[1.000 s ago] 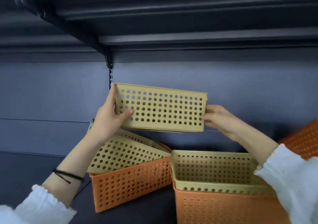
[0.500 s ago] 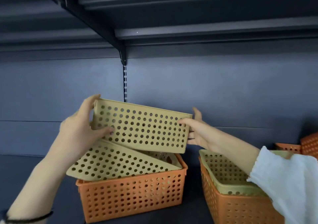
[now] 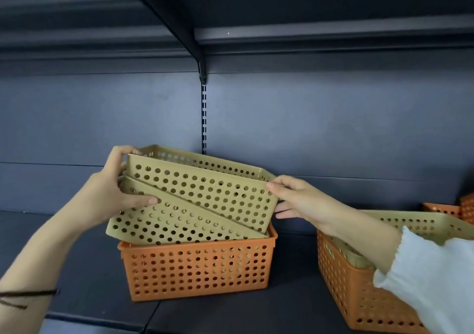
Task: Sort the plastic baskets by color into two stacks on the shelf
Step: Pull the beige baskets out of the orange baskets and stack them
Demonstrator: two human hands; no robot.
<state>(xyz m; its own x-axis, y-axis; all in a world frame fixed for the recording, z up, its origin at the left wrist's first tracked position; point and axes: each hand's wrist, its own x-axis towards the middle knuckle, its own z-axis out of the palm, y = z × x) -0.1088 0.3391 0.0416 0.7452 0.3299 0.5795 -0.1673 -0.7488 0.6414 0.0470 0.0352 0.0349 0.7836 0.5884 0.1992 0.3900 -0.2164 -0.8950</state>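
I hold a yellow perforated basket (image 3: 205,190) at both ends, tilted down to the right. My left hand (image 3: 115,192) grips its left rim and my right hand (image 3: 295,200) grips its right end. Its lower right part sits inside a second yellow basket (image 3: 164,223), which lies tilted in an orange basket (image 3: 197,269) on the dark shelf (image 3: 77,282). At the right, another orange basket (image 3: 359,295) holds a yellow basket (image 3: 415,224) nested in it, partly hidden by my right sleeve.
More orange baskets (image 3: 451,209) show at the far right edge. A dark upper shelf with a bracket (image 3: 189,43) hangs overhead, and a slotted upright (image 3: 204,120) runs down the back wall behind the baskets.
Both hands have lowered the held yellow basket from mid-air down into the tilted yellow basket in the left orange basket. The view has shifted left.
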